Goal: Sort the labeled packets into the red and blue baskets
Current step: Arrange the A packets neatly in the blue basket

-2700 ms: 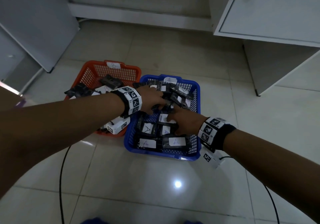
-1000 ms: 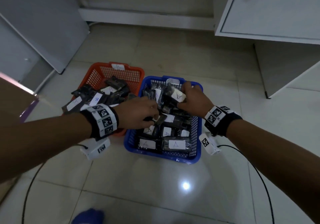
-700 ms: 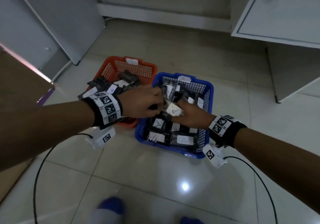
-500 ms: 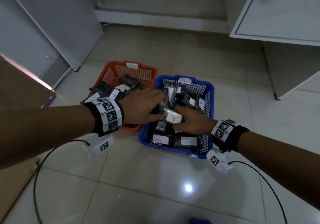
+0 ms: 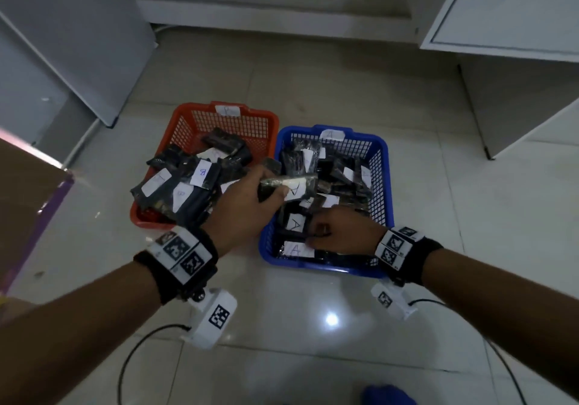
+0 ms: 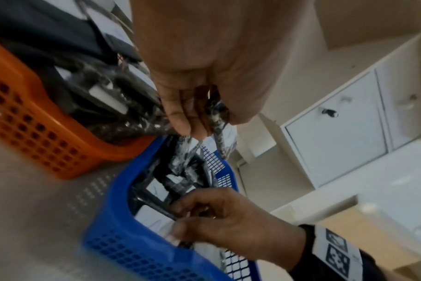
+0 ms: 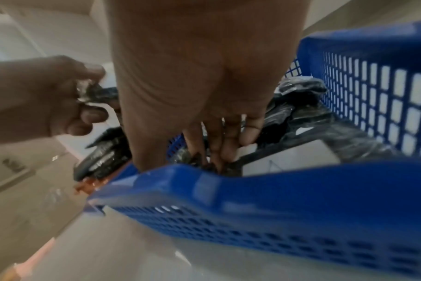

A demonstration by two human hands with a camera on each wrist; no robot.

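The left hand [image 5: 247, 207] grips a dark packet [image 5: 294, 185] with a white label marked A, lifted over the near-left part of the blue basket [image 5: 380, 166], beside the rim it shares with the red basket [image 5: 188, 116]. The right hand [image 5: 344, 232] reaches into the blue basket's near edge, fingers [image 7: 228, 136] curled on the A-labelled packets [image 5: 296, 249] lying there. The red basket holds packets marked B [image 5: 203, 172]. Both baskets sit side by side on the tiled floor [image 5: 313, 342].
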